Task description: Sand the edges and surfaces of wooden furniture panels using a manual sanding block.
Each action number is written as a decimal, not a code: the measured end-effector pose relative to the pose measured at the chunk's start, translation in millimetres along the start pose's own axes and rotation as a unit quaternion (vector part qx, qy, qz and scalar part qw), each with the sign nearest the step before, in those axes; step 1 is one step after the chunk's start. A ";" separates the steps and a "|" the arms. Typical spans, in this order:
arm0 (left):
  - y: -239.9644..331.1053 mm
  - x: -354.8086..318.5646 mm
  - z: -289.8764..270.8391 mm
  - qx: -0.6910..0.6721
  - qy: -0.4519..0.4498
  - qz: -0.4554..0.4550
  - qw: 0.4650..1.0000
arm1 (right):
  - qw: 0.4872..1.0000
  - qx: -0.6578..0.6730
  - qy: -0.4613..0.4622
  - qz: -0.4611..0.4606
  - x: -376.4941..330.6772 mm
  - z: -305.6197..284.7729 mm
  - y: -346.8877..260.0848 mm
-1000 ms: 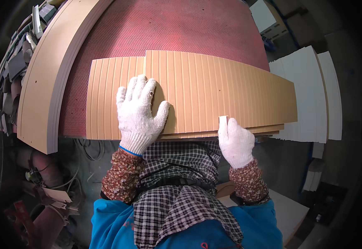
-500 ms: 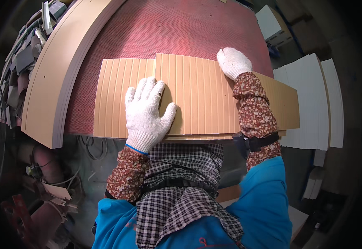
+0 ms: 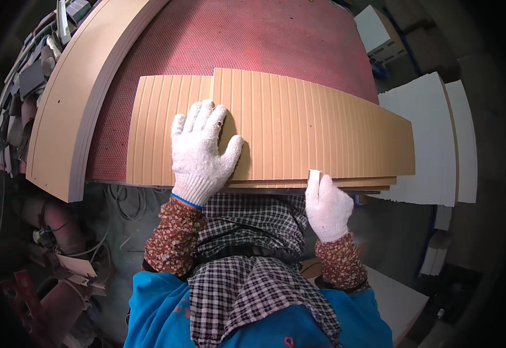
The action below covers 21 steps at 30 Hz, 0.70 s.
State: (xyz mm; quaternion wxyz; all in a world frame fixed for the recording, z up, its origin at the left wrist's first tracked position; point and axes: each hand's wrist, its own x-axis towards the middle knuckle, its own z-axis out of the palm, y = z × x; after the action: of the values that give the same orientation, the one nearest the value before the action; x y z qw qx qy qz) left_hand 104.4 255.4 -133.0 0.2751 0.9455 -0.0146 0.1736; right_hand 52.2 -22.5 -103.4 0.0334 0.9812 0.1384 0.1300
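Observation:
Two tan grooved panels lie partly overlapped in front of me: the left panel point(image 3: 154, 124) and the longer right panel point(image 3: 299, 127), whose far edge sits slightly higher in view. My gloved left hand point(image 3: 200, 148) rests flat near their seam, fingers stretched out and thumb apart. At the near edge of the right panel, my gloved right hand point(image 3: 329, 209) pinches a small pale strip point(image 3: 314, 175) against or just over the edge. What the strip is made of cannot be told. More board edges point(image 3: 345, 183) show under the panels.
The panels lie on a red textured tabletop point(image 3: 253, 40). Long tan boards point(image 3: 70, 110) are stacked along its left side, with a heap of scraps point(image 3: 32, 81) beyond. Stacked white panels point(image 3: 424, 139) stand at the right, and a white box-like stack point(image 3: 374, 32) farther back.
My right hand has come from the panel's far edge back toward me to its near edge, where the pale strip now shows. My left hand stays flat on the panels.

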 end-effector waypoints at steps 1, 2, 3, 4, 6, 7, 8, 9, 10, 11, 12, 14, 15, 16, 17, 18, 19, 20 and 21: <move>0.1 -0.1 0.0 0.000 0.000 0.002 1.000 | 0.999 0.025 -0.013 0.024 -9.8 -3.2 -3.8; 0.1 -0.1 -0.1 -0.002 -0.003 0.001 1.000 | 0.997 0.051 -0.030 0.054 -16.7 -5.2 -7.1; -0.3 0.0 -0.3 -0.006 -0.001 0.003 1.000 | 0.997 0.058 -0.019 0.056 -20.4 -5.9 -9.3; -0.7 0.5 -0.3 -0.003 -0.005 0.001 1.000 | 0.996 0.064 -0.013 0.064 -22.5 -6.0 -11.1; -0.9 -0.2 -0.1 -0.004 -0.001 0.006 1.000 | 0.995 0.076 0.003 0.066 -22.9 -5.7 -13.0; -0.9 -0.7 0.0 0.001 -0.006 0.003 1.000 | 0.995 0.082 0.014 0.060 -21.0 -4.8 -13.6; -0.9 -0.8 0.3 0.004 -0.003 0.004 1.000 | 0.994 0.087 0.025 0.055 -18.7 -4.3 -14.3; -1.4 0.1 0.6 0.005 -0.011 -0.004 1.000 | 0.994 0.094 0.015 0.053 -16.1 -4.0 -15.4; -1.8 0.5 0.8 0.004 -0.003 0.004 1.000 | 0.994 0.090 0.018 0.051 -13.3 -3.7 -16.5; -2.0 0.4 0.5 0.001 -0.006 0.003 1.000 | 0.995 0.086 0.019 0.048 -10.1 -3.2 -17.9; -2.0 0.0 0.1 -0.003 -0.006 0.002 1.000 | 0.995 0.082 0.015 0.051 -7.3 -2.8 -19.0; -1.6 -0.1 -0.2 -0.001 -0.006 0.000 1.000 | 0.997 0.069 0.017 0.030 -3.3 -3.5 -19.7; -1.1 -0.3 0.1 -0.003 -0.011 -0.004 1.000 | 0.998 0.061 0.009 0.029 -1.5 -3.4 -18.9; -0.8 0.0 0.3 -0.002 -0.009 -0.002 1.000 | 0.999 0.047 0.003 0.010 2.1 -2.4 -16.7; -0.7 -0.5 -0.1 -0.001 -0.013 -0.004 1.000 | 0.999 0.034 -0.009 -0.005 7.5 -0.7 -13.0; -0.7 -1.0 -0.7 -0.002 -0.010 0.000 1.000 | 0.999 0.016 -0.026 -0.015 13.7 0.6 -8.8; -0.8 -1.2 -1.0 -0.001 -0.018 -0.005 1.000 | 0.999 0.012 -0.038 -0.037 25.8 5.9 -4.2; -0.8 -1.1 -1.0 -0.001 -0.018 -0.005 1.000 | 0.999 0.012 -0.042 -0.028 41.7 13.4 -0.6; -0.9 -0.9 -1.1 -0.001 -0.016 -0.005 1.000 | 0.999 0.012 -0.045 -0.020 61.6 21.4 2.9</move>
State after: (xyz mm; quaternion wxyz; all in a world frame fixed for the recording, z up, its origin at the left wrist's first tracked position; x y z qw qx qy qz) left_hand 103.4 256.6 -132.9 0.2769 0.9479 -0.0150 0.1568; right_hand 115.8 -8.7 -108.6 0.0301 0.9834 0.1581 0.0832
